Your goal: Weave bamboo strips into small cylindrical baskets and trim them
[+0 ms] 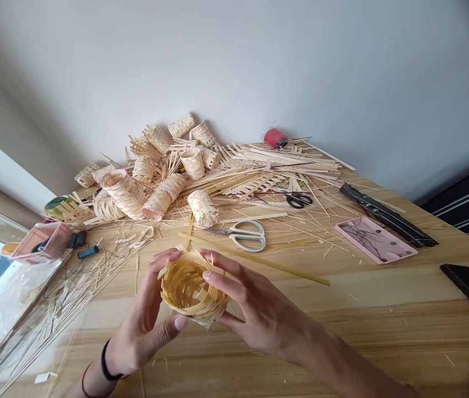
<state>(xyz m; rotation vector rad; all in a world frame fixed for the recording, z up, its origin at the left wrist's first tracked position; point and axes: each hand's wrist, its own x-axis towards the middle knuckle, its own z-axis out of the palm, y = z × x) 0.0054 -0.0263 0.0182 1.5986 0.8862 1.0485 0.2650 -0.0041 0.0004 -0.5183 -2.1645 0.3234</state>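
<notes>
Many thin pale strips [259, 160] cover the far part of the wooden table [342, 337] in front of my hands, and behind them stands a plain light wall [234, 61]. Far beyond my left hand [145, 331], pale woven cylinders [168, 193] lie in a loose heap. To the left of this hand there is a pink box [54, 240], with a small blue cylinder [88, 252] near it. Ahead of my right hand [259, 312] are white-handled scissors [246, 237], and farther away, black scissors [298, 199] and a red spool [275, 138] near the wall. A long yellow strip [275, 265] lies on the table, just beyond the same hand. More to its right I see a pink tray [387, 254] and a long black object [387, 214].

The yellow woven basket [184, 282] is between my two hands, and its open mouth is tilted toward me. My left hand is curved around its left side, fingers at the far rim and thumb at the near side. My right hand is holding the other side, with fingertips on the rim. Both hands are partly open, as wide as the basket needs.
</notes>
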